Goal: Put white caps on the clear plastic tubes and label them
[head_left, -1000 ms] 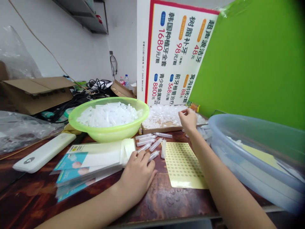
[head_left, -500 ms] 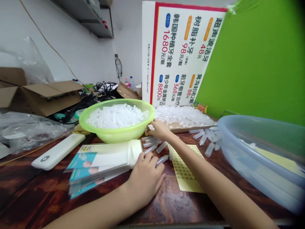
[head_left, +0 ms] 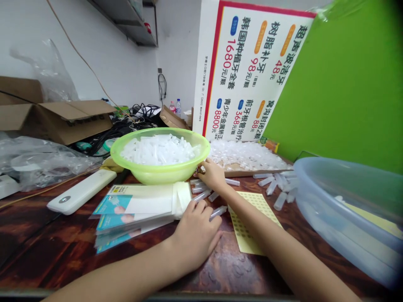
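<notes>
My left hand (head_left: 197, 228) rests palm down on the table, fingers loosely bent and slightly apart. Its fingertips lie by the open end of a fanned stack of clear packets with blue-and-white cards (head_left: 147, 203). A translucent plastic tube (head_left: 218, 212) sticks out beyond its fingers. My right hand (head_left: 213, 175) reaches across to the right side of the yellow-green bowl (head_left: 160, 171). Its fingers are bent together around a small white-and-dark bit that I cannot make out. More tubes (head_left: 201, 196) lie below it, and white plastic pieces (head_left: 163, 149) fill the bowl.
A yellow sheet of dot stickers (head_left: 245, 241) lies under my right forearm. To the right are loose tubes (head_left: 280, 201) and a large blue translucent basin (head_left: 327, 218). White pieces cover a cardboard tray (head_left: 245, 155) behind. A white oblong device (head_left: 82, 193) and cardboard box (head_left: 75, 121) are left.
The view has shifted, so most things sit a little further right. My right hand's fingers have turned inward beside the bowl. My left hand stays in nearly the same place by the packets.
</notes>
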The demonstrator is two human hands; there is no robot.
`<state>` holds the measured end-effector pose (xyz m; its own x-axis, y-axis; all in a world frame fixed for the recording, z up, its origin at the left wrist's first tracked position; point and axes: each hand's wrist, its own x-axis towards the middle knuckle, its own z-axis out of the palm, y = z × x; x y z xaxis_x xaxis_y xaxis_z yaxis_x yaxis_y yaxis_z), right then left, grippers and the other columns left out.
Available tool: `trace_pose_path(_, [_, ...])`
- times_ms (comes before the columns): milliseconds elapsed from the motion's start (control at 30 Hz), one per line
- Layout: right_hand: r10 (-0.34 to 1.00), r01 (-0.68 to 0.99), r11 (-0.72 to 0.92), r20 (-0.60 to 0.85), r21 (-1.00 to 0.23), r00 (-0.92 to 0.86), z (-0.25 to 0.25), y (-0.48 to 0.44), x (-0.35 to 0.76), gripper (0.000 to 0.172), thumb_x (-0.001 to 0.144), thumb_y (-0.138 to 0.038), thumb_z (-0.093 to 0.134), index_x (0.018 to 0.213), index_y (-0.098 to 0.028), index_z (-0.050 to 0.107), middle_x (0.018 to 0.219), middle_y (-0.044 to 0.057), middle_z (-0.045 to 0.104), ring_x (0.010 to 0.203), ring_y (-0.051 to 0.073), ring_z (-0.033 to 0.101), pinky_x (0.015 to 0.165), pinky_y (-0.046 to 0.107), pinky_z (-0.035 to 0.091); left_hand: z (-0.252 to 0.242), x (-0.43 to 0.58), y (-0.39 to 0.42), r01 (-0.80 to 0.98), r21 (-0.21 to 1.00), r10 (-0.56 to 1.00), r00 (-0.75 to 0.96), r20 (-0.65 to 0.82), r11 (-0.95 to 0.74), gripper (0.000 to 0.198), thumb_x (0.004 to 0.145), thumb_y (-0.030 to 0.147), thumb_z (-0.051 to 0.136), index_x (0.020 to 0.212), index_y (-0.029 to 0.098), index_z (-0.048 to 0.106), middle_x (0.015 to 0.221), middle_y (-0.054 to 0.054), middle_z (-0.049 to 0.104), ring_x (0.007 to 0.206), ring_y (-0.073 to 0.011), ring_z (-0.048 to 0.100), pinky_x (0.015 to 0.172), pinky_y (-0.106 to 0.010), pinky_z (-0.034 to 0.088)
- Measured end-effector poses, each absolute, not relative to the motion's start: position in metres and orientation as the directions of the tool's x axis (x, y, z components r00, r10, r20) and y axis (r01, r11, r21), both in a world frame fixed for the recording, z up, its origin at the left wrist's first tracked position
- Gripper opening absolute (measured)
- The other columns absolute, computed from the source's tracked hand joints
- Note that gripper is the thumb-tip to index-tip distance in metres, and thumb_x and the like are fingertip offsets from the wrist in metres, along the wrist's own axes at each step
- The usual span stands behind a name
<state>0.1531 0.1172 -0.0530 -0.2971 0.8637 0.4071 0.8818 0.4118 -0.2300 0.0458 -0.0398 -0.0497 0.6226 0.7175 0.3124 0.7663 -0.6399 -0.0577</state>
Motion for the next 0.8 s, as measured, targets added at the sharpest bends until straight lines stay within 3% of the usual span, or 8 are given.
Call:
trace_pose_path(167, [0.869,0.88,0.405,0.403,-0.247,-0.286,-0.049,0.122,0.157,0.038,0.077,-0.034,0.065,0.109,-0.019,0.052,0.105,0.007,0.062,0.091,0.023,0.059,0.068,0.028,0.038,-0.05,0.046,-0.04,0.765,-0.057,0.719,0.625,0.303,-0.642,0.02,0.091,0.034,0.048,0.091,0.017,0.059,0.096,-0.008,0.064,0.098,-0.0271,0.053,0.086,-0.043,0.039])
trace_pose_path(367, [0.863,0.886,0.418,0.395,-0.203,-0.316,-0.049,0.12,0.158,0.02,0.079,-0.034,0.062,0.094,-0.022,0.058,0.1,0.004,0.06,0.083,0.019,0.06,0.065,0.027,0.038,-0.047,0.048,-0.041,0.776,-0.041,0.741,0.614,0.27,-0.629,0.02,0.091,0.033,0.048,0.092,0.017,0.06,0.098,-0.009,0.064,0.098,-0.028,0.053,0.084,-0.043,0.04])
trace_pose_path(567, [0.839,0.898,0.428,0.416,-0.106,-0.351,-0.051,0.114,0.156,0.018,0.085,-0.032,0.055,0.098,-0.021,0.06,0.101,0.007,0.059,0.083,0.021,0.06,0.063,0.028,0.04,-0.048,0.048,-0.039,0.778,-0.035,0.742,0.611,0.275,-0.628,0.018,0.091,0.031,0.049,0.092,0.018,0.061,0.1,-0.009,0.065,0.099,-0.0283,0.053,0.085,-0.044,0.04])
trace_pose_path(800, [0.782,0.871,0.491,0.425,0.03,-0.456,-0.043,0.103,0.153,0.019,0.089,-0.024,0.048,0.104,-0.018,0.059,0.112,0.014,0.058,0.105,0.028,0.053,0.073,0.033,0.045,-0.052,0.049,-0.039,0.781,-0.026,0.742,0.603,0.295,-0.624,0.015,0.089,0.03,0.052,0.092,0.019,0.062,0.099,-0.007,0.065,0.099,-0.0278,0.054,0.085,-0.043,0.04])
